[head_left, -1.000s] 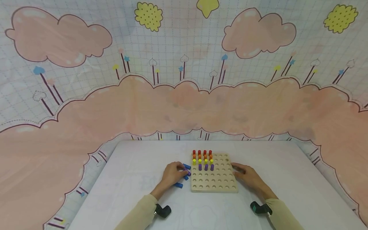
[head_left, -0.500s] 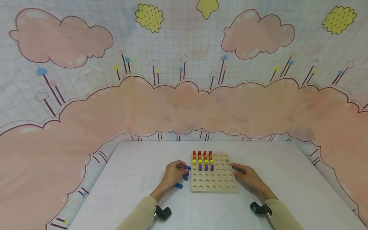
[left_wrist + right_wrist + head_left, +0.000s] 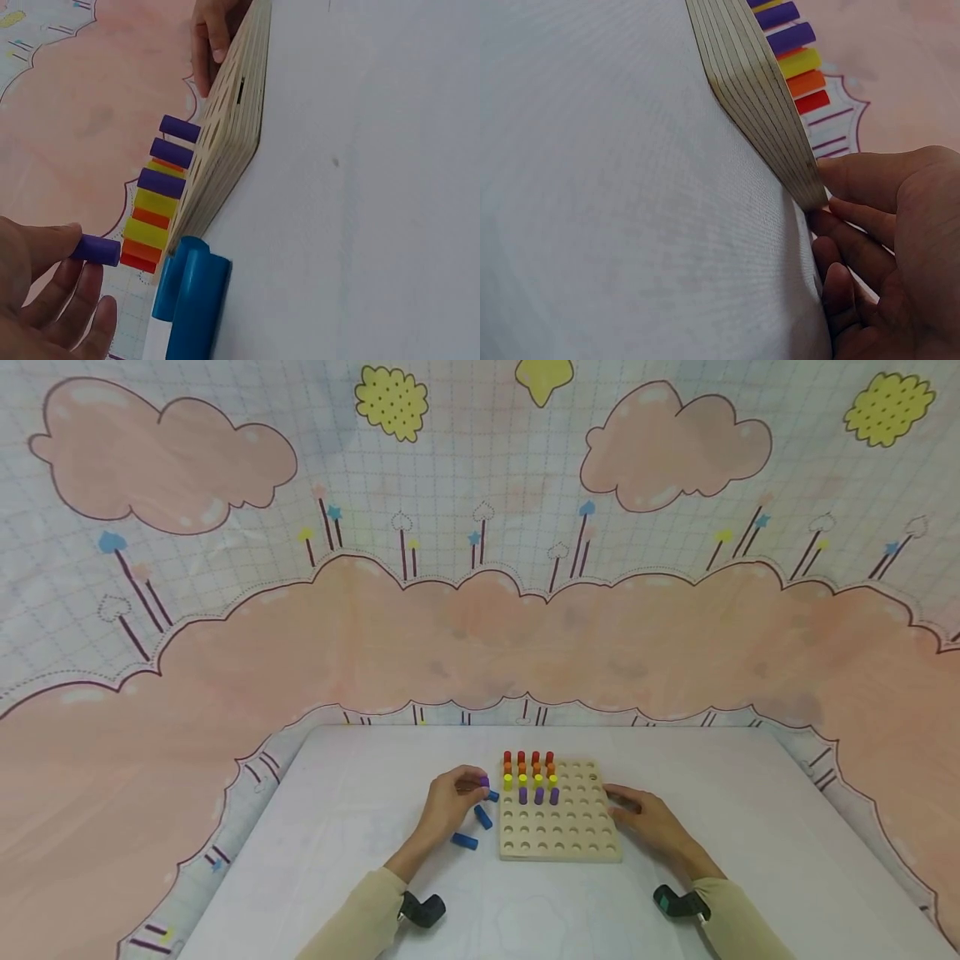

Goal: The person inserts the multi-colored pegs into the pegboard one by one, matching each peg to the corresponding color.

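Observation:
My left hand point(image 3: 450, 797) pinches a purple peg point(image 3: 100, 250) between thumb and fingers, just left of the wooden pegboard point(image 3: 558, 839). The board holds rows of red, orange and yellow pegs and a row of three purple pegs point(image 3: 538, 796), whose leftmost hole is bare. At the board's right edge, my right hand point(image 3: 651, 818) rests with thumb and fingertips against it; in the right wrist view its thumb point(image 3: 862, 178) touches near a corner. Beside the left hand, a blue peg point(image 3: 492, 796) lies against the board.
Two more blue pegs lie on the white table, one blue peg point(image 3: 483, 817) slanted near the board's left side, the other blue peg point(image 3: 465, 841) closer to the front. A patterned cloth point(image 3: 480, 643) hangs behind the table point(image 3: 360, 760).
My left hand has lifted the purple peg up and away from the blue pegs, turning it more upright. The blue pegs show more fully now. My right hand stays put.

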`<state>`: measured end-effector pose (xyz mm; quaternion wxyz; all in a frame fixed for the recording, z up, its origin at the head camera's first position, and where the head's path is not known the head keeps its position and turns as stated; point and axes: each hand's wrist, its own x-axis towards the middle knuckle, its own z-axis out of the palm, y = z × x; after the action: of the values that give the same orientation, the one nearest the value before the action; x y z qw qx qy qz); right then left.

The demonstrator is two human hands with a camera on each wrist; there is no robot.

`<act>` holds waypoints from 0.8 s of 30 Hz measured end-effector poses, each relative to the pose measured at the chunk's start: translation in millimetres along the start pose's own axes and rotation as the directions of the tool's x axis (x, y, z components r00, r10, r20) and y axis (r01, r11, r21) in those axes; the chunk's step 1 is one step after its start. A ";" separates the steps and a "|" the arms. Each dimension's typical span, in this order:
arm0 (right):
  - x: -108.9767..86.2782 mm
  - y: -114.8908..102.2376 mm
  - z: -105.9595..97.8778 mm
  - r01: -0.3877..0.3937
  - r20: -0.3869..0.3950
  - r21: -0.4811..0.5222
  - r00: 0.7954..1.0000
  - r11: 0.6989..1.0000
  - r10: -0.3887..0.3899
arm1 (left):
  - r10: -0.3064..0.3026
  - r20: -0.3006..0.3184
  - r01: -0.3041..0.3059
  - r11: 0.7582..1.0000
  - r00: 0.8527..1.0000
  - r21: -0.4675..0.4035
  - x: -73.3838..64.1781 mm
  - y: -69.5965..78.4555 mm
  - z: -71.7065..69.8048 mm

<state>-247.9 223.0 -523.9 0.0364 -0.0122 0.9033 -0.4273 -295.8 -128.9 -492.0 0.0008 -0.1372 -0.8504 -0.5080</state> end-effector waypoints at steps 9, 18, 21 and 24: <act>0.4 -0.2 0.0 -0.002 0.003 0.007 1.000 1.000 0.002 | 0.034 0.050 -0.033 0.999 0.998 -0.023 5.5 7.5 11.9; 3.3 3.3 0.3 -0.001 0.004 0.005 1.000 1.000 0.001 | 0.037 0.074 -0.036 0.999 0.997 -0.021 13.1 7.2 22.5; 4.1 4.0 -0.1 0.009 0.006 0.012 1.000 1.000 -0.009 | 0.047 0.075 -0.047 0.999 0.996 -0.008 15.5 5.6 25.1; 4.2 4.3 -0.5 0.019 0.006 0.007 1.000 1.000 -0.019 | 0.063 0.080 -0.064 0.998 0.995 0.011 17.1 4.6 27.1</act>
<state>-252.1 225.9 -527.2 0.0353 -0.0219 0.9015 -0.4309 -307.4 -99.5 -498.8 -0.0159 -0.1840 -0.8483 -0.4963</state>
